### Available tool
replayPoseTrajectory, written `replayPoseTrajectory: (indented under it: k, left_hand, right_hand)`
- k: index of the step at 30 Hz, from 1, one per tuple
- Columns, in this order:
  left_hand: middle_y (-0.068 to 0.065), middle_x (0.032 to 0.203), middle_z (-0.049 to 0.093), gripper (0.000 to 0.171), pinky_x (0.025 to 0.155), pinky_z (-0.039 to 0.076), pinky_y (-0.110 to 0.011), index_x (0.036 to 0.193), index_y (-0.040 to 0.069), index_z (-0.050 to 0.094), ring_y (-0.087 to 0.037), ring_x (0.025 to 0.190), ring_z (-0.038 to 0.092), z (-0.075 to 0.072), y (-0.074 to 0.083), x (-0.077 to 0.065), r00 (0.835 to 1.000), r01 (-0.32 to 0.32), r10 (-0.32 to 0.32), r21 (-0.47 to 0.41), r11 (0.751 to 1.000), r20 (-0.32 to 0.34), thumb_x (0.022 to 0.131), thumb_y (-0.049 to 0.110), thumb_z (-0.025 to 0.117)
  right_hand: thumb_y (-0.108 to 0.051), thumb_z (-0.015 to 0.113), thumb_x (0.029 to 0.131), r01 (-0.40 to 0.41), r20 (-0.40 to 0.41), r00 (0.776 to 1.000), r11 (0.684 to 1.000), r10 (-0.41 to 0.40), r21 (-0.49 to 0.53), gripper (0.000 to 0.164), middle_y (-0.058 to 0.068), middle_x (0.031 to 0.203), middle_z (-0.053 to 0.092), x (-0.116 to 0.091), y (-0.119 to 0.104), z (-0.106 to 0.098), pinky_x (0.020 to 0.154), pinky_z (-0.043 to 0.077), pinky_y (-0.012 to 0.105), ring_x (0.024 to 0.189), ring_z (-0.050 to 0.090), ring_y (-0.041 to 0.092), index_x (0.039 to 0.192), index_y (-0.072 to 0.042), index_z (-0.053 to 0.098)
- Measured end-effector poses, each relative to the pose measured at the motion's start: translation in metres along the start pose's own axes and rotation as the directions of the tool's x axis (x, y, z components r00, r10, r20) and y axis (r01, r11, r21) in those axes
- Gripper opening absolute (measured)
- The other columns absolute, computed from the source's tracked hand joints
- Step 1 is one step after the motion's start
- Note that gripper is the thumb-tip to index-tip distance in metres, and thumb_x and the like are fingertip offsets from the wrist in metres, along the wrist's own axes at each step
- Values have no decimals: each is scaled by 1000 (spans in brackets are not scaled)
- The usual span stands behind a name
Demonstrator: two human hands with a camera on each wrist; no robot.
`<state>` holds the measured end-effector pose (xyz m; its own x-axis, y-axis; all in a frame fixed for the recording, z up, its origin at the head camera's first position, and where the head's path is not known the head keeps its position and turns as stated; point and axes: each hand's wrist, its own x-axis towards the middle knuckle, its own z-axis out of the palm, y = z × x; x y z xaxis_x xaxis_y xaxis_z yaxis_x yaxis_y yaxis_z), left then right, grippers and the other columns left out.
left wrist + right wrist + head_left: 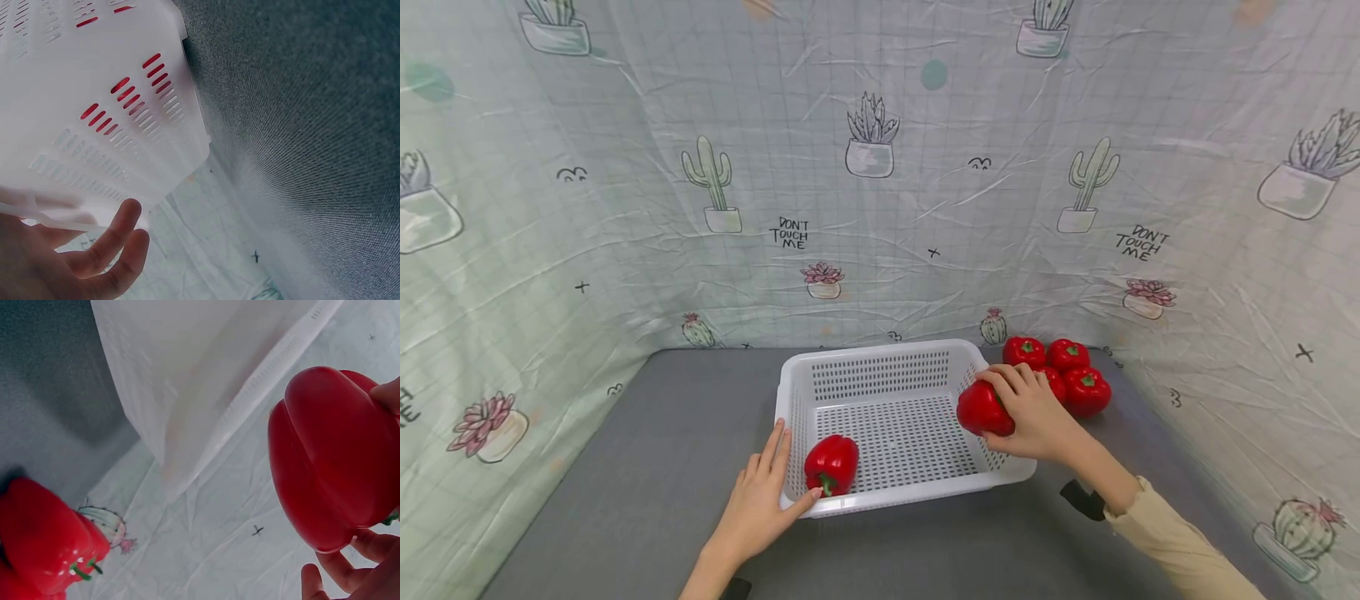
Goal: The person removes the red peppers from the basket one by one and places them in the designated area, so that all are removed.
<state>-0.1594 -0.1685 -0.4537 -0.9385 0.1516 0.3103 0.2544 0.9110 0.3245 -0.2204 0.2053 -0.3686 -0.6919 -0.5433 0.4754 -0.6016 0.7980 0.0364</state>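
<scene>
A red bell pepper [984,407] is in the grip of my right hand [1033,412], held over the right rim of the white plastic basket [880,502]. The right wrist view shows that pepper [334,456] between the thumb and fingers, close to the basket's wall [206,381]. A second bell pepper [832,463] lies inside the basket at its front left corner, stem toward me. My left hand [758,492] rests at that same corner, fingers extended along the left rim and thumb at the front rim. In the left wrist view, red shows through the slots of the basket [69,81].
Several more red bell peppers [1086,392] are grouped on the grey tabletop [700,417], right of the basket's back corner. A cactus-print cloth [925,217] hangs behind and along both sides of the table.
</scene>
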Motion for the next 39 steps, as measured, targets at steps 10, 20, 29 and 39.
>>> replayPoseTrajectory:
  k: [10,20,29,39]
  left_hand:
    - [-8,149,19,91,76,41,-41,140,5,26,-19,94,43,-1,0,0,1000,-1,1,2,1000,8,73,57,59]
    - [-8,149,19,91,78,41,-41,140,5,26,-20,95,42,0,0,0,1000,6,-5,-9,1000,12,73,56,60]
    - [-9,149,20,90,77,41,-41,140,5,27,-20,93,43,1,0,0,1000,-6,6,-17,1000,-5,73,52,63]
    - [-9,149,20,90,78,42,-43,140,5,27,-21,95,43,-1,1,1,1000,-4,4,-18,1000,2,73,54,62]
  right_hand:
    - [-29,84,45,-111,-38,993,993,112,39,83,8,111,54,-16,7,-6,74,45,45,97,43,23,116,-11,45]
    - [-26,84,46,-152,-170,972,986,161,62,78,13,112,52,-29,13,-7,67,50,46,93,42,26,115,-9,50]
    - [-24,82,49,-255,-268,925,962,271,95,72,17,109,51,-39,22,-1,71,44,55,99,40,34,114,-9,53]
    - [-27,78,53,-369,-329,869,927,369,66,67,20,103,50,-51,33,8,73,30,52,92,39,37,111,-5,54]
